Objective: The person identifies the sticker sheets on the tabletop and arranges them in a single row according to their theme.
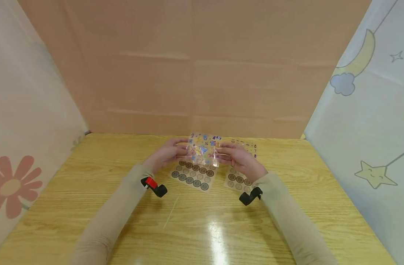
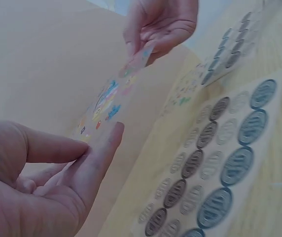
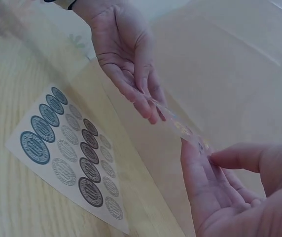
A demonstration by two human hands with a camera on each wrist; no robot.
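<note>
A clear sticker sheet [image 1: 202, 150] with colourful cartoon prints is held up over the table between both hands. My left hand [image 1: 168, 152] pinches its left edge between thumb and fingers, as the left wrist view shows with the printed sheet [image 2: 106, 106] slanting away. On the opposite edge my right hand [image 1: 236, 156] pinches with thumb against fingers; in the right wrist view the sheet [image 3: 185, 129] appears nearly edge-on. Below the hands lies a sheet of round seal stickers [image 1: 193, 176] in dark and pale rows.
A second sheet of round stickers [image 1: 239, 180] lies under the right hand. Behind that hand, another clear printed sheet [image 1: 249, 147] rests on the wooden table [image 1: 188, 228]. A brown backdrop [image 1: 188, 73] rises at the table's far edge, with patterned cloth [image 1: 364, 121] at the sides.
</note>
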